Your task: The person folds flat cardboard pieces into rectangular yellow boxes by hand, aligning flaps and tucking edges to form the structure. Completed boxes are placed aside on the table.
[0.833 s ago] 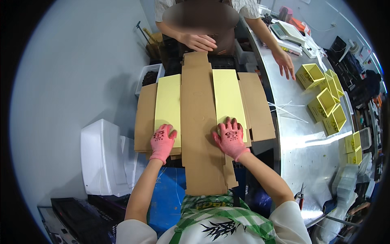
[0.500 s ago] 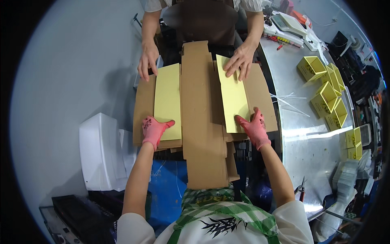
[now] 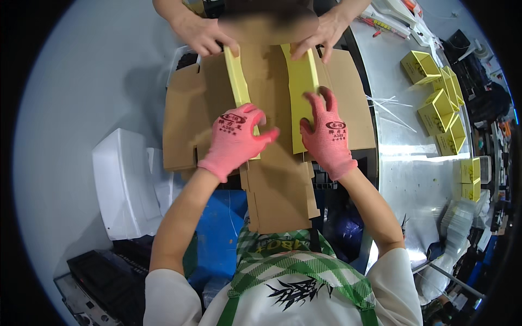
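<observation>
Both my hands wear pink gloves and work over a flat brown cardboard sheet (image 3: 187, 111). My left hand (image 3: 234, 138) covers the near part of the left yellow card strip (image 3: 235, 76); its fingers are bent over the strip and the thumb stands apart to the right. My right hand (image 3: 329, 136) is at the right edge of the right yellow card strip (image 3: 300, 103), fingers spread and thumb apart. Both strips look partly raised along their length. A co-worker's left hand (image 3: 322, 33) and right hand (image 3: 204, 36) touch the strips' far ends.
On the metal table (image 3: 394, 185) to the right stand several yellow open boxes (image 3: 421, 68), with white thin strips (image 3: 391, 103) nearer the cardboard. A white plastic bin (image 3: 122, 185) is at the left. Blue sheeting (image 3: 220, 217) lies below the cardboard.
Both yellow strips have shifted inward over the middle cardboard and tilted up. My hands have moved inward and away from me. The co-worker's hands have moved to the strips' far ends.
</observation>
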The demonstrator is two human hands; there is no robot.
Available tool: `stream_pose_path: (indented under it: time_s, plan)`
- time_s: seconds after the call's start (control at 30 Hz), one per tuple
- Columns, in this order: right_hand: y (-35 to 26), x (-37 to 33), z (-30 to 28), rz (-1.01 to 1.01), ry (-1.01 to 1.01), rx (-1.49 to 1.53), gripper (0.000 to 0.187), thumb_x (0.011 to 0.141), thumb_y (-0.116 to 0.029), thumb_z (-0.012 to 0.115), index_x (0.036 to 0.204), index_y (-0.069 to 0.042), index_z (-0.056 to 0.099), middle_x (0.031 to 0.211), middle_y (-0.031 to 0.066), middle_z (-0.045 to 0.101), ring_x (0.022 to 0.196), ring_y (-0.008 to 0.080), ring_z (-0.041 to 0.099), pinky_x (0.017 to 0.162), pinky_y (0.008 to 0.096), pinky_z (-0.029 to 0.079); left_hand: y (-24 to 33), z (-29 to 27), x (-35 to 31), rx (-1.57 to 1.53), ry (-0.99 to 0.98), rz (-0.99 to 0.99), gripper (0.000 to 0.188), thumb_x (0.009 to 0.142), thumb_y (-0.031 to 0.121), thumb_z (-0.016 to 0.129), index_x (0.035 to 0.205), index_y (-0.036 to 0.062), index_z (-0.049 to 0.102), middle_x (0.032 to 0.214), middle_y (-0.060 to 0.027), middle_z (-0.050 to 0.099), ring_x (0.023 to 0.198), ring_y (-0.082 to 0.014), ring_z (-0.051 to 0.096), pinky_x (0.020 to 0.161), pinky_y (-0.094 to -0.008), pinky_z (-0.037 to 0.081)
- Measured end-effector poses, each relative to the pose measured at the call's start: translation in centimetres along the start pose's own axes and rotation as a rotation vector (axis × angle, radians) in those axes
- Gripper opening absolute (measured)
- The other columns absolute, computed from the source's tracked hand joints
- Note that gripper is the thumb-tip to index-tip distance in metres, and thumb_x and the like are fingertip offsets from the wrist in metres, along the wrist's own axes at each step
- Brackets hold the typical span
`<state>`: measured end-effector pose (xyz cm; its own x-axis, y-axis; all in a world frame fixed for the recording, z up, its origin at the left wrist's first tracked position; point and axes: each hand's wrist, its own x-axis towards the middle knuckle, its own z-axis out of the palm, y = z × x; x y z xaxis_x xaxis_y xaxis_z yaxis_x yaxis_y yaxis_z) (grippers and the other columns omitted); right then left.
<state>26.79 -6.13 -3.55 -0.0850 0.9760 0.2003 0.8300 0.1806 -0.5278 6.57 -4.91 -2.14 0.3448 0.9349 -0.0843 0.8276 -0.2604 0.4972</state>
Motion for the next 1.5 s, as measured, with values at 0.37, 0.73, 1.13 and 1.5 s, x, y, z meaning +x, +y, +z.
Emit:
stream_pose_path:
  time_s: [0.37,0.73,1.13,1.5]
  plan:
    - [3.6,0.8,-6.0,-0.554,-0.476,-0.04,0.051,0.072,-0.023,0.069,0.121,-0.015,0.056,0.152,0.0138,0.022,0.115,0.0286,0.051,0.085,0.0378,0.047,-4.6,-5.0,-1.0,0.073,-0.368,0.577,0.051,0.059,0.019,0.079,0.107,0.0093,0.063,0.131,-0.0096,0.046,0.109,-0.0307,0.049,0.092,-0.039,0.045]
    - [4.6,2.0,-0.2,-0.607,0.144,-0.011,0.042,0.059,-0.046,0.077,0.076,-0.014,0.055,0.083,0.0002,0.054,0.068,0.0213,0.053,0.054,0.0347,0.041,-0.3,3.0,-0.7,0.349,0.504,0.328,0.046,0.07,0.038,0.075,0.112,0.0199,0.067,0.066,0.0003,0.049,0.054,-0.0196,0.049,0.053,-0.0302,0.044]
    - [2.7,0.9,-0.4,-0.501,0.022,0.214,0.039,0.08,-0.03,0.063,0.113,-0.011,0.058,0.113,0.0093,0.056,0.092,0.028,0.056,0.084,0.0415,0.042,1.4,3.0,1.4,0.441,0.311,0.169,0.045,0.067,0.052,0.073,0.095,0.0174,0.067,0.075,0.0011,0.06,0.062,-0.0219,0.059,0.056,-0.0336,0.048]
    - [8.4,-6.3,-1.7,-1.053,-0.23,-0.2,0.04,0.073,-0.026,0.061,0.113,-0.025,0.059,0.123,0.0036,0.051,0.113,0.0248,0.052,0.1,0.0473,0.043,1.3,3.4,1.2,0.365,0.441,0.195,0.04,0.071,0.053,0.072,0.073,0.0138,0.068,0.065,-0.0009,0.061,0.058,-0.0229,0.059,0.053,-0.0339,0.047]
